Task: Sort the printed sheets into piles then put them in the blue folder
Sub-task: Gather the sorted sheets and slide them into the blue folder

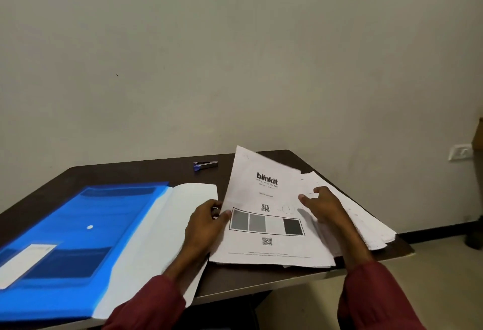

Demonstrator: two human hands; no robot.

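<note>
Status check from my end, going left to right.

The blue folder lies flat at the left of the surface, hanging a bit over the near edge. There's a white label on its cover and a small white dot that I'd guess is the snap. A wide white panel sticks out along its right side. I can't tell whether that's a sheet already tucked in or just part of the folder, so I'm not counting anything as filed. Behind it, near the far edge, sits a small stapler, untouched.

The left hand has its fingers curled round the left edge of the top sheet, the one printed "blinkit" with QR codes and a strip of grey boxes. That sheet sits askew on the rest.

To the right is the main stack of printed sheets, fanned out messily toward the right corner of the surface. The right hand rests on it with fingers loosely bent and spread, pressing down and not clamped on anything I can see.

My read: we're early. I don't see any separate piles, just the one messy heap. Basically all the sorting is still to do, and the filing after that.
</note>
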